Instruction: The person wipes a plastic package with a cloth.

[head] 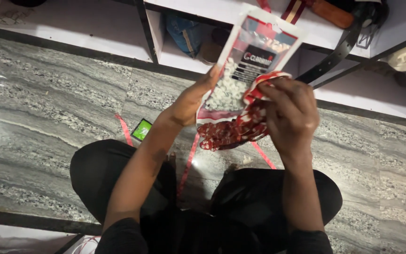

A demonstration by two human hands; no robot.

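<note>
- Pouch (254, 51), clear-fronted and filled with white pieces, is held up at twelve o'clock, pinched at its edge by the left hand (191, 101).
- Red patterned ribbon (233, 131) is gripped in the closed right hand (290, 115), at three o'clock of the left.

A flat plastic pouch (254, 51), clear-fronted with red, black and white print, stands upright and tilted slightly right, held above the stone floor. Small white pieces fill its lower half. Just below and touching it hangs a crumpled red-and-white patterned ribbon (233, 131), bunched in loose loops.
</note>
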